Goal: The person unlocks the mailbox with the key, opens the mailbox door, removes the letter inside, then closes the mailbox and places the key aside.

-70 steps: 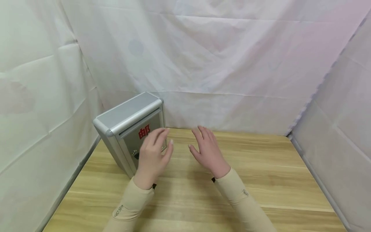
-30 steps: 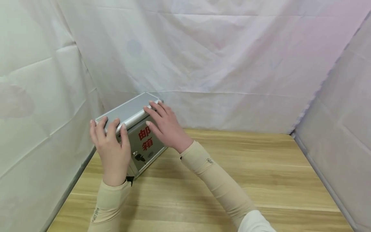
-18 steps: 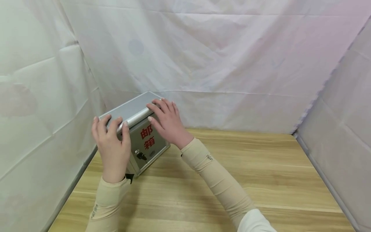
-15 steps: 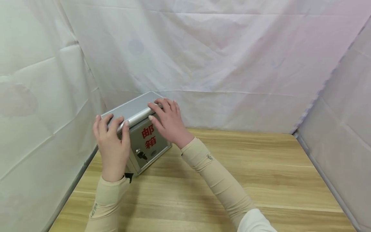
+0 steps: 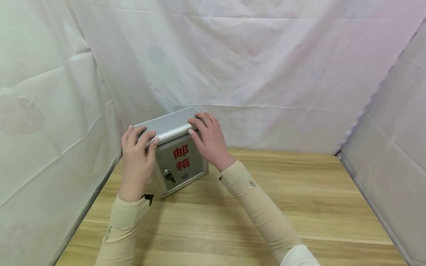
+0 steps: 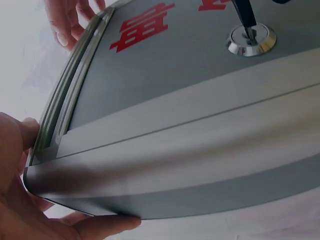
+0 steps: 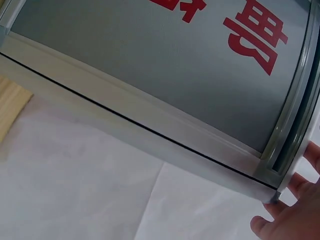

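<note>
A grey metal mailbox point(image 5: 166, 155) with silver edges and red characters stands upright on the wooden table, its front angled to the right. My left hand point(image 5: 135, 162) grips its top left corner, thumb on the front edge and fingers over the top and side. At the top right corner, my right hand point(image 5: 213, 142) holds the box with its fingers curled over the rounded edge. A key with a black head point(image 5: 171, 178) sits in the lock point(image 6: 251, 42) on the door. Under the top edge runs a narrow slot, visible in the left wrist view.
The wooden table point(image 5: 283, 192) extends to the right and toward the front. A pale cloth point(image 5: 253, 74) hangs behind it, with white cloth walls at the left and right sides.
Both hands have come from in front of the mailbox onto its top corners. The mailbox has since shifted right and turned so its front faces more toward me.
</note>
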### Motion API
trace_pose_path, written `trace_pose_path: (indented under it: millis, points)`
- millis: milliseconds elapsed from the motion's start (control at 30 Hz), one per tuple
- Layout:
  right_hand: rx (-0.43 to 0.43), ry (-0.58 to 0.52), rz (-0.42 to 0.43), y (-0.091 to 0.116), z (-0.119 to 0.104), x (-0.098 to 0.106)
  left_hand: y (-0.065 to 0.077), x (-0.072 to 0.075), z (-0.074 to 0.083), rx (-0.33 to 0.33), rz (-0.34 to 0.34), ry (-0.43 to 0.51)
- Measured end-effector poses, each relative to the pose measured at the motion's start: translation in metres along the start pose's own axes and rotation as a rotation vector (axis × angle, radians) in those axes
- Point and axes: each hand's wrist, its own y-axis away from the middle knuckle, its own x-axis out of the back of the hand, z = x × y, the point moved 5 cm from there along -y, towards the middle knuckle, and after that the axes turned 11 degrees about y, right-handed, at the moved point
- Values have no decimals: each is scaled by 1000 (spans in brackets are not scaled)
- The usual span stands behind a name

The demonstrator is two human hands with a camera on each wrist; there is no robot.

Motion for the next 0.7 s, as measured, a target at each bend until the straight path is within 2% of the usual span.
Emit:
trace_pose_path:
  millis: [200,467,700]
  points:
    - [-31,-51,112,10,11,18,-2,-15,4,0,-73,52]
    - [-60,-92,251,26,28,41,-5,-35,13,-69,-140,149]
    - [-108,-34,324,45,44,58,-8,-56,25,-102,-214,199]
